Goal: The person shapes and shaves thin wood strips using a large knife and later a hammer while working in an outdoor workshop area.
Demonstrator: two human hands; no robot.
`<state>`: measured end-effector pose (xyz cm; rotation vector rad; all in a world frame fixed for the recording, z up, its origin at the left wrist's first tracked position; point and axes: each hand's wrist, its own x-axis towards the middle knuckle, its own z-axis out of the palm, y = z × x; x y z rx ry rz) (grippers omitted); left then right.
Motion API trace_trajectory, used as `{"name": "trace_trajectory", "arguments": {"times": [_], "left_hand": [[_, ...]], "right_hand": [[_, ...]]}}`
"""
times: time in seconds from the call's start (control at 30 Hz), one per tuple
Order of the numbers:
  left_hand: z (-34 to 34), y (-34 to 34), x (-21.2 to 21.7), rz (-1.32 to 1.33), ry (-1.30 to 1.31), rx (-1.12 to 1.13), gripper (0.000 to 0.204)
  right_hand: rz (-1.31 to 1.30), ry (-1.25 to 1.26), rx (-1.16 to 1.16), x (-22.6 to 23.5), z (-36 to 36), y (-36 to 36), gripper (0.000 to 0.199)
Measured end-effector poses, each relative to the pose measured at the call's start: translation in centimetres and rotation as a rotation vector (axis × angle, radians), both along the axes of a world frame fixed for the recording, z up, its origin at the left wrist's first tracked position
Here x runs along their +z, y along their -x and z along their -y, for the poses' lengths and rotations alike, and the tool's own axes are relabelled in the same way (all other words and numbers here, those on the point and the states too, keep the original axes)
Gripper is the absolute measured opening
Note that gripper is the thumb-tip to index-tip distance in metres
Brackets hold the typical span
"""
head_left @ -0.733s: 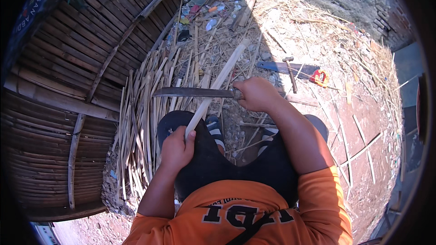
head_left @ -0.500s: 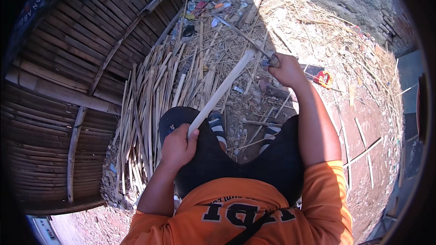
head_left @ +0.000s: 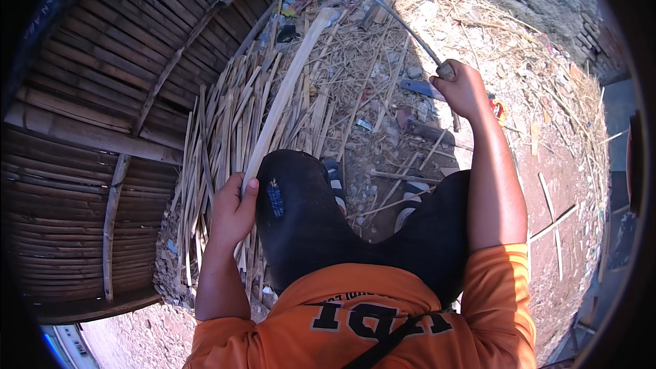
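My left hand (head_left: 232, 210) grips the near end of a long pale bamboo strip (head_left: 287, 92), which runs up and away over the heap of split bamboo. My right hand (head_left: 466, 89) is raised at the upper right, closed on the wooden handle of a long knife (head_left: 400, 19). Its blade points up and to the left, well clear of the strip. My knees in dark trousers (head_left: 301, 219) sit between the two hands, with sandalled feet below them.
A heap of split bamboo strips (head_left: 225, 137) lies to my left against a woven bamboo wall (head_left: 102, 96). Shavings and litter cover the ground (head_left: 383, 96) ahead. A blue-handled tool (head_left: 418, 87) lies near my right hand. Bare reddish earth (head_left: 560, 184) is at the right.
My right hand has swung the knife up and to the right, off the strip. My left hand has moved the strip to the left, toward the bamboo heap.
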<state>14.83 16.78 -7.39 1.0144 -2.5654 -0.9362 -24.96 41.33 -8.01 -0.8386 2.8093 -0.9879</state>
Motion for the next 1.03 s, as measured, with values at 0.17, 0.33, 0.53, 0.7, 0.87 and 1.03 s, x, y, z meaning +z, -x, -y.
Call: {"name": "trace_trajectory", "arguments": {"times": [0.17,0.33,0.53,0.7,0.87,1.03], "left_hand": [[7.9,-2.8,-3.4,-0.002,0.174,0.143,0.040],[15.5,-4.8,-12.0,0.212,0.440,0.284,0.061],[14.7,-8.1,-25.7,0.591,0.247,0.129,0.086],[9.8,-9.3,-30.3,0.840,0.058,0.176,0.082],[11.1,-12.5,-35.2,0.742,0.095,0.302,0.055],[15.4,-11.7,-33.7,0.871,0.158,0.361,0.052]], "right_hand": [[0.273,0.180,-0.113,-0.2,-3.0,-0.1,0.025],[0.155,0.266,-0.136,1.6,-7.1,-1.7,0.019],[0.132,0.307,-0.367,1.4,-14.4,0.1,0.020],[0.280,0.583,-0.448,-1.0,-15.3,2.4,0.022],[0.337,0.703,-0.479,-2.7,-14.8,3.9,0.023],[0.406,0.654,-0.505,-3.5,-15.0,5.1,0.025]]}}
